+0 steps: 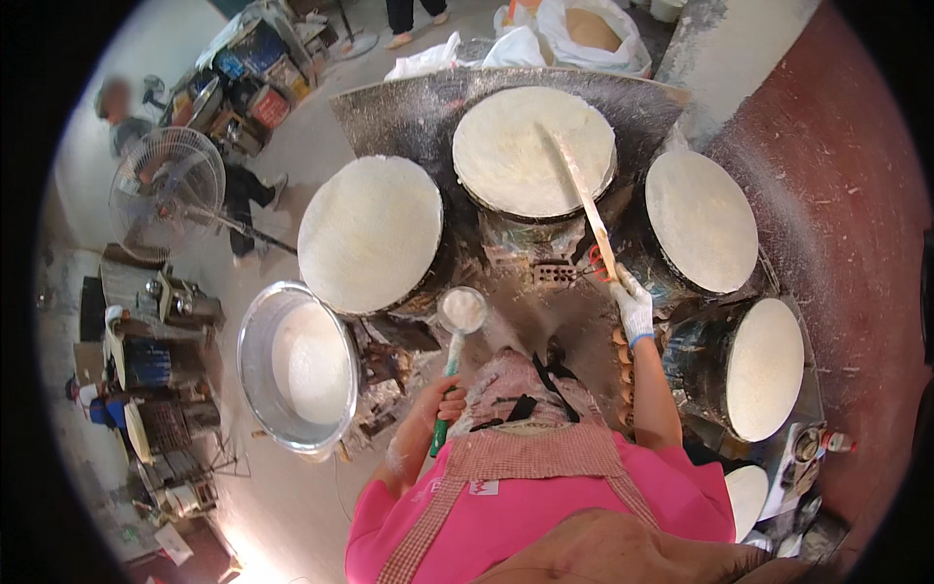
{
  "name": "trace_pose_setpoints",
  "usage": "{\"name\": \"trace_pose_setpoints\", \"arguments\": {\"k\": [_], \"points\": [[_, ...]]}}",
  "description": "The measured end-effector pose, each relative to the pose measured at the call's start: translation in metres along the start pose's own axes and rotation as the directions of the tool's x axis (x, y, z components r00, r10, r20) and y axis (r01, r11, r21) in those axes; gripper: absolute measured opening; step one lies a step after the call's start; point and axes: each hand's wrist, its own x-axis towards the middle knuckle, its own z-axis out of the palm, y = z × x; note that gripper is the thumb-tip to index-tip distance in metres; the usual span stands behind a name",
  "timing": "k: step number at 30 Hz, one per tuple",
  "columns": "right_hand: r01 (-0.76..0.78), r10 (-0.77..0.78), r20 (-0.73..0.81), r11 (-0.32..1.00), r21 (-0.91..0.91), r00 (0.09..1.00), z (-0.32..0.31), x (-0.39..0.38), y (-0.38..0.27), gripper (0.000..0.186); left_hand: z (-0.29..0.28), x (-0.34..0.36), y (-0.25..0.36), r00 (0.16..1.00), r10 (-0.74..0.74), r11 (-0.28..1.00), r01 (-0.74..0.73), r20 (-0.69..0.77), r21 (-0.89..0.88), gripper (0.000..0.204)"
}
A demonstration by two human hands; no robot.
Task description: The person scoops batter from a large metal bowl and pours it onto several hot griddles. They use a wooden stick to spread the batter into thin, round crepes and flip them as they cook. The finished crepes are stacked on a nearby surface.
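Note:
My bare left hand (445, 401) is closed around the green handle of a ladle (461, 311), whose round bowl carries something whitish. It is held out in front of my body, to the right of a big metal basin (245, 331) that contains white matter. My right hand (634, 310), in a white glove with a blue cuff, grips one end of a long wooden stick (586, 200). The stick's far end touches the round white surface (491, 146) of the middle drum. A faint mark shows on that surface near its tip.
More white-topped drums curve around me: one at left (370, 234), two at right (700, 222) (766, 370). A metal sheet (389, 112) stands behind the middle one. Further off are a standing fan (167, 190), white sacks (593, 39), a stack of brown shells (626, 375) and people.

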Motion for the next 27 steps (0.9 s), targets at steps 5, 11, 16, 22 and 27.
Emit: {"name": "trace_pose_setpoints", "arguments": {"k": [5,11,16,22,27], "points": [[-0.245,0.248,0.126,0.969,-0.033,0.961,-0.005,0.046,-0.012,0.037,0.006,0.012,-0.022,0.995,0.025,0.960,0.002,0.094,-0.281,0.040],[-0.135,0.195,0.220,0.956,-0.259,0.956,-0.033,0.064,-0.032,0.035,0.027,0.030,-0.038,1.000,-0.006,0.918,0.014,0.020,-0.397,0.040],[-0.001,0.142,0.257,0.876,-0.482,0.956,-0.043,0.064,-0.059,0.032,0.051,0.033,-0.044,0.997,0.063,0.943,-0.073,-0.043,-0.325,0.040],[0.139,0.069,0.255,0.688,-0.712,0.965,-0.055,0.051,-0.071,0.032,0.059,0.034,-0.042,0.990,0.132,0.951,-0.142,-0.055,-0.273,0.039],[0.246,-0.119,0.230,0.700,-0.671,0.966,-0.050,0.054,-0.085,0.032,0.062,0.026,-0.048,0.971,0.222,0.939,-0.237,-0.087,-0.249,0.031]]}}
